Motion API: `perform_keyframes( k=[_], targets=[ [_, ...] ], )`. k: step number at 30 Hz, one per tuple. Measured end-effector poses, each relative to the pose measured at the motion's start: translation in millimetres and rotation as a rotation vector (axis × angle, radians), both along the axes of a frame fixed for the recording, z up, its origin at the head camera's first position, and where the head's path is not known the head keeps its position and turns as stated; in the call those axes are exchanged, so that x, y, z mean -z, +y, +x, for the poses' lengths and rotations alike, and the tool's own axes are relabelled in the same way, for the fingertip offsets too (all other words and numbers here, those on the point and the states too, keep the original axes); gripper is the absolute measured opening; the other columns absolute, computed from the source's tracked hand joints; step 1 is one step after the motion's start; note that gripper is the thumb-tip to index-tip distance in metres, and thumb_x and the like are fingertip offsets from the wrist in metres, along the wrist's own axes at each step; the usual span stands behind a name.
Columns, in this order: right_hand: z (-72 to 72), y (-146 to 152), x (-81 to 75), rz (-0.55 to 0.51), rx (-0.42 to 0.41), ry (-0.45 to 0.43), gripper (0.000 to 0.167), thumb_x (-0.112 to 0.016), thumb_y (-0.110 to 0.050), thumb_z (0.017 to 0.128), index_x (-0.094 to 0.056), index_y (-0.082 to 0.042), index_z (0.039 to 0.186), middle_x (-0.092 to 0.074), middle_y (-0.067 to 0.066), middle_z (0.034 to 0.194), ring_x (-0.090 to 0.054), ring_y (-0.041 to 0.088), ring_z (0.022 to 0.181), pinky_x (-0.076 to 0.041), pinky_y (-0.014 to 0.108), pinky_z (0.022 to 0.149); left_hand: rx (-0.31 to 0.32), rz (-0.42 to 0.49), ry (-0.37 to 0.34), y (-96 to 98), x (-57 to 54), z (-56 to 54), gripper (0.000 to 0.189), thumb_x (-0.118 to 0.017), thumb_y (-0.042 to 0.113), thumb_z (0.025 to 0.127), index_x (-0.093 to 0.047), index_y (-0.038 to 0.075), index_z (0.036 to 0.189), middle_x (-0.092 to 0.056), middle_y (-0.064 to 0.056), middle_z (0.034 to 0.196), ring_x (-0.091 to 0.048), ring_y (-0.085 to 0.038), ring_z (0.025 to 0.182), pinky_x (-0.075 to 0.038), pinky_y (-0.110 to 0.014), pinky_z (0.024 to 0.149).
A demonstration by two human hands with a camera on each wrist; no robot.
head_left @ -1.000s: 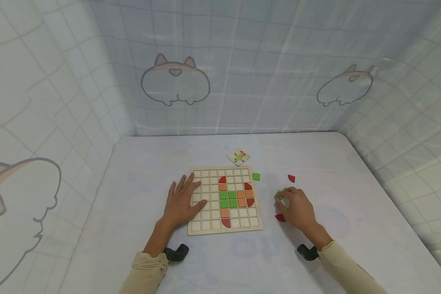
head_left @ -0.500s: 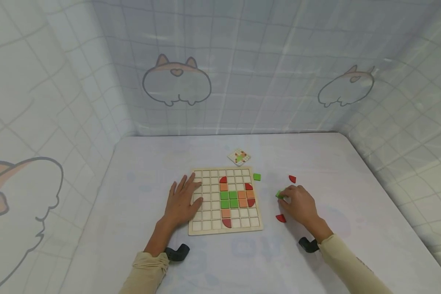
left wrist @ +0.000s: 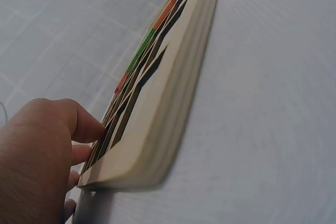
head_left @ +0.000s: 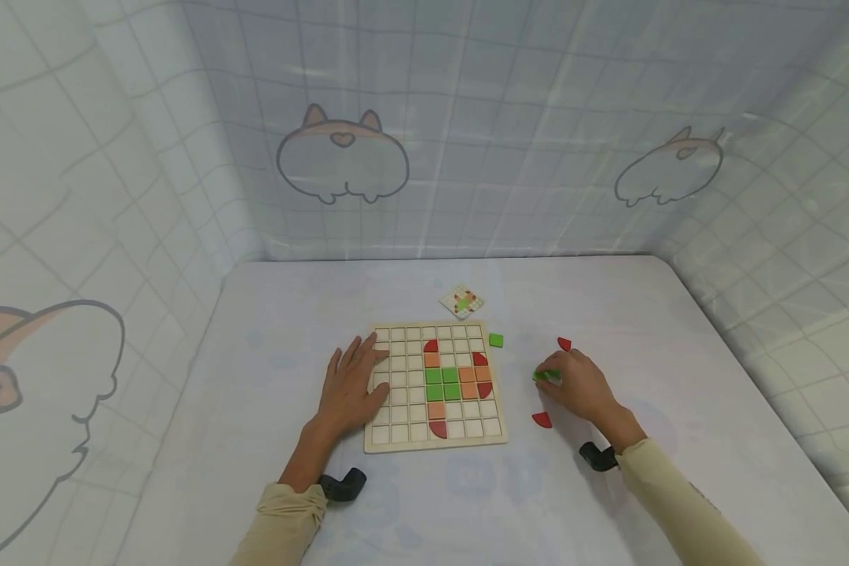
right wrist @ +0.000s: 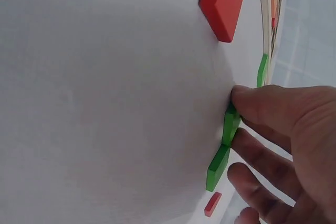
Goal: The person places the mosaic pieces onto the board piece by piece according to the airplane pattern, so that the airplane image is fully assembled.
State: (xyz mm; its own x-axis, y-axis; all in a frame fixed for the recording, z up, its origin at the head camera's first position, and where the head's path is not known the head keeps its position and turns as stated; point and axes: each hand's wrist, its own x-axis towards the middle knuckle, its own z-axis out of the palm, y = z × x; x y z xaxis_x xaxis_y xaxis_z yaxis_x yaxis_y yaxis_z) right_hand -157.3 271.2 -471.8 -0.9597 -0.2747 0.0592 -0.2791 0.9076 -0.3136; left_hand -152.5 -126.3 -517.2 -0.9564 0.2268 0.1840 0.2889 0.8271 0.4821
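Note:
My left hand (head_left: 350, 393) rests on the left edge of a wooden grid board (head_left: 435, 449), fingers spread. In the left wrist view, the fingertips (left wrist: 94, 129) touch the board's raised border near a corner. Green squares, orange squares and red quarter-circles sit in the board's cells. Right of the board, my right hand (head_left: 582, 387) pinches a green square tile (right wrist: 231, 124) between thumb and fingers, low at the tabletop. A second green tile (right wrist: 218, 168) adjoins it at one corner. The hand partly covers both tiles in the head view.
Two red quarter-circle pieces, a near one (head_left: 542, 420) and a far one (head_left: 564, 343), lie on either side of the right hand. Another green tile (head_left: 496, 340) lies beside the board's upper right corner. A small pattern card (head_left: 462, 302) lies behind the board.
My right hand has shifted slightly, and its fingers have moved on the green tiles, with more green showing beneath them now. The left hand stays on the board.

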Motion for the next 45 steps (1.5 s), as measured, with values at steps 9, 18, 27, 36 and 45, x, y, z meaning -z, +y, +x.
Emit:
perform_keyframes(
  k=[9,18,27,36,45],
  targets=[
    [-13.4,-8,-2.3,-0.006,-0.061,0.016,0.015,-0.085,-0.014,0.075,-0.078,-0.011,0.087,-0.071,-0.001,0.089,-0.063,0.018,0.082,-0.055,0.04,0.076,-0.006,-0.004,0.012,-1.3,2.5,-2.8,0.052,-0.058,0.025,0.084,-0.056,0.013,0.134,-0.027,-0.008,0.16,-0.017,-0.032,0.147,-0.005,-0.055,0.115],
    [-21.3,-54,-6.4,-0.064,-0.177,0.061,0.013,-0.083,-0.023,0.078,-0.078,-0.016,0.088,-0.071,-0.005,0.091,-0.059,0.015,0.084,-0.051,0.034,0.076,-0.001,-0.013,0.008,-0.6,4.2,-2.6,0.052,-0.058,0.026,0.085,-0.055,0.014,0.135,-0.027,-0.009,0.16,-0.017,-0.032,0.147,-0.005,-0.056,0.115],
    [-27.3,-114,-4.8,-0.174,-0.468,0.2,0.007,-0.081,-0.018,0.08,-0.077,-0.015,0.086,-0.07,-0.006,0.09,-0.062,0.013,0.087,-0.051,0.034,0.079,-0.005,-0.011,-0.004,-0.6,0.6,-0.3,0.052,-0.061,0.027,0.086,-0.055,0.014,0.136,-0.026,-0.007,0.16,-0.015,-0.03,0.147,-0.004,-0.055,0.116],
    [-31.9,-162,-3.4,-0.172,-0.637,0.205,0.006,-0.075,-0.017,0.081,-0.076,-0.018,0.087,-0.069,-0.01,0.089,-0.06,0.009,0.084,-0.049,0.03,0.076,0.004,-0.017,0.006,-2.2,2.4,0.5,0.05,-0.059,0.028,0.087,-0.056,0.015,0.135,-0.027,-0.008,0.16,-0.017,-0.031,0.147,-0.005,-0.055,0.116],
    [-33.9,-179,4.2,-0.093,-0.645,0.163,0.005,-0.078,-0.018,0.082,-0.076,-0.019,0.086,-0.068,-0.011,0.086,-0.06,0.007,0.081,-0.049,0.028,0.076,0.011,-0.03,0.003,-2.9,4.7,-1.2,0.05,-0.059,0.029,0.089,-0.055,0.017,0.137,-0.026,-0.006,0.16,-0.015,-0.028,0.148,-0.004,-0.053,0.116]
  ],
)
